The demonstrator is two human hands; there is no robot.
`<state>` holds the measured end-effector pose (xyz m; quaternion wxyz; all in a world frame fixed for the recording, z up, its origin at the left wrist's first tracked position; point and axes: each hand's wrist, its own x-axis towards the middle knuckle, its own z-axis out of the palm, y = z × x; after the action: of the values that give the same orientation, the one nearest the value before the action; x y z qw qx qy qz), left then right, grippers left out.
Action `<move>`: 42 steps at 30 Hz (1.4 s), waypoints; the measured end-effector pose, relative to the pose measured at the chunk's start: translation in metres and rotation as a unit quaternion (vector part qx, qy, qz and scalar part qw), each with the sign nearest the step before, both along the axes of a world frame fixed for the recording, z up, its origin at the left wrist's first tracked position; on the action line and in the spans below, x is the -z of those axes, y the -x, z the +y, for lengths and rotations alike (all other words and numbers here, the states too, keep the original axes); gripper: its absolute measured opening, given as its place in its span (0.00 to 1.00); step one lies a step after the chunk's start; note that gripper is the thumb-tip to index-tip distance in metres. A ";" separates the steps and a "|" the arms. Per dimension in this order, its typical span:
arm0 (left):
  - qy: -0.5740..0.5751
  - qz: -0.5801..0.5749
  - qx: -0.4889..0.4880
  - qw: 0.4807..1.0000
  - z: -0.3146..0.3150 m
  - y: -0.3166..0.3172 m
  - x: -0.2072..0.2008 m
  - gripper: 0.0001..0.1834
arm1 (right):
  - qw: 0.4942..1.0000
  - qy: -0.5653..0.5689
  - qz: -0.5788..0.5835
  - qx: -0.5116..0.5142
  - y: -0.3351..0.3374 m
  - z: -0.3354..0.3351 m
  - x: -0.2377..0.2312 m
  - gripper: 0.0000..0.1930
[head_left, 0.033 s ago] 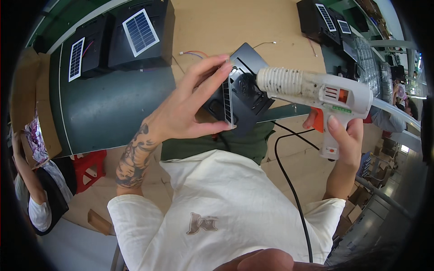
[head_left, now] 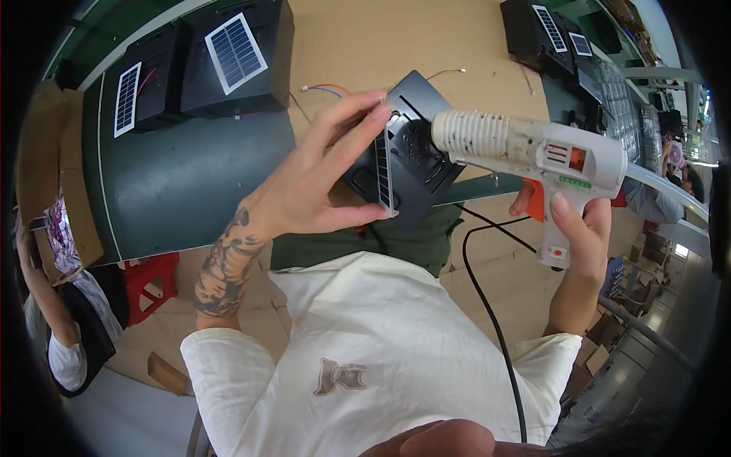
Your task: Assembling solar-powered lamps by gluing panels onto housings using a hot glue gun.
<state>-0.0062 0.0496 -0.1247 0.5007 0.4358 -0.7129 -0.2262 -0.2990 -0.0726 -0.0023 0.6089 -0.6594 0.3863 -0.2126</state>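
My left hand (head_left: 304, 183) grips a small solar panel (head_left: 384, 174) by its two ends, thumb at the near end and fingers at the far one. The panel stands tilted on edge against a black plastic housing (head_left: 423, 97) at the table's front edge. In my right hand (head_left: 585, 232) is a white hot glue gun (head_left: 525, 146), wrapped by the grip, with a finger by its orange trigger. The gun points left over the housing, and its ridged front hides part of it; its nozzle tip cannot be made out.
Black boxes with solar panels (head_left: 236, 53) stand at the back left, and more black boxes (head_left: 529, 42) at the back right. Thin wires with connectors (head_left: 327, 88) lie behind the housing. A black cable (head_left: 480, 289) hangs below the gun. Another person's arm (head_left: 47, 293) reaches into a cardboard box (head_left: 80, 175) at left.
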 end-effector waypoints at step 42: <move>0.028 -0.024 -0.013 0.999 -0.001 0.000 -0.004 0.53 | 0.990 0.047 0.134 -0.015 -0.035 0.014 -0.042 0.20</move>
<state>-0.0062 0.0484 -0.1211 0.4987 0.4361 -0.7248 -0.1893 -0.2637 -0.0591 0.0400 0.5231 -0.7156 0.4441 -0.1305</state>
